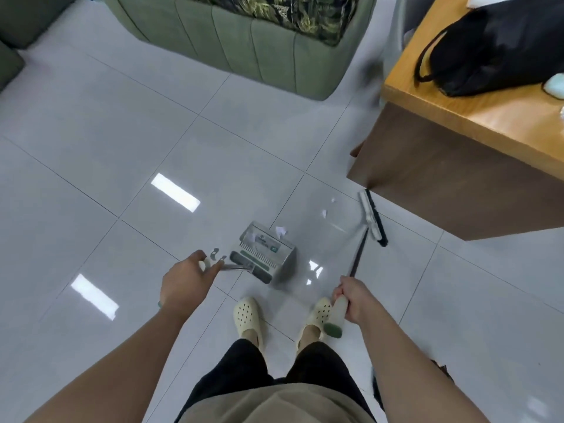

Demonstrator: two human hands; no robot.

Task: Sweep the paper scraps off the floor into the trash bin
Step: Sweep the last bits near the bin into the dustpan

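My left hand (186, 277) grips the top of the dustpan handle, and the grey dustpan (265, 250) stands on the white tile floor in front of my feet. A white paper scrap (281, 231) lies at the pan's mouth. Two smaller scraps (324, 213) lie on the tiles to the right, between pan and broom. My right hand (355, 299) holds the cream grip of the broom, whose dark pole runs up to the broom head (373, 218) beside the desk's corner. No trash bin is in view.
A wooden desk (476, 138) with a black bag (494, 47) on it fills the right side. A green sofa (244, 41) stands at the back, and another green seat (9, 59) at the far left. Glossy tiles stretch across the left and middle.
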